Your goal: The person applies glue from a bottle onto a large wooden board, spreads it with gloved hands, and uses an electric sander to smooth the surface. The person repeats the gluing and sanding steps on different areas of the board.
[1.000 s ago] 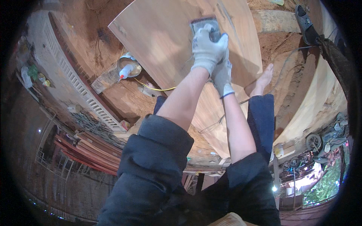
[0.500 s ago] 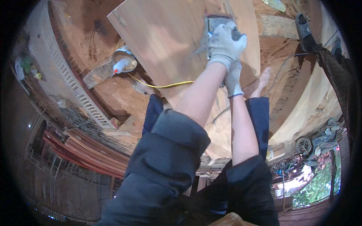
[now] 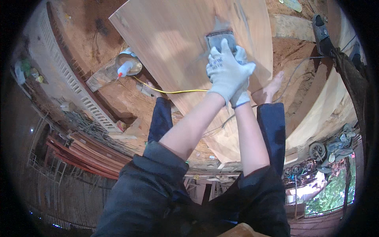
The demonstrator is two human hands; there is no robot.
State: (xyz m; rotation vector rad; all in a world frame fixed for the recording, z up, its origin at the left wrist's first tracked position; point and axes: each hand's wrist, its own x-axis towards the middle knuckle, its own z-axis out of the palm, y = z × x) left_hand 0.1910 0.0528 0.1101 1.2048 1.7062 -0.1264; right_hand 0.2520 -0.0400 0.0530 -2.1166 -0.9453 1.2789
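A power sander (image 3: 219, 38) rests on the broad wooden board (image 3: 169, 51), its dusty front end showing beyond my gloves. My left hand (image 3: 224, 71), in a pale grey knitted glove, lies over the sander's top and is closed on it, with the thumb side toward the front. Directly behind and partly under it is my right hand (image 3: 241, 93), gloved alike and wrapped round the sander's rear; most of its fingers are hidden by the left hand. Grey, dusty patches and dark streaks mark the wood around the tool.
A yellow cord (image 3: 185, 91) crosses the board toward the sander. Left of the board, a white bottle with a red tip (image 3: 125, 68) leans in a round tub (image 3: 136, 66). My bare right foot (image 3: 272, 87) stands beside the board. A dark shoe (image 3: 321, 33) lies far right.
Both hands have drawn the sander back toward me and slightly left across the board. The grip stays closed, and my left elbow has come lower.
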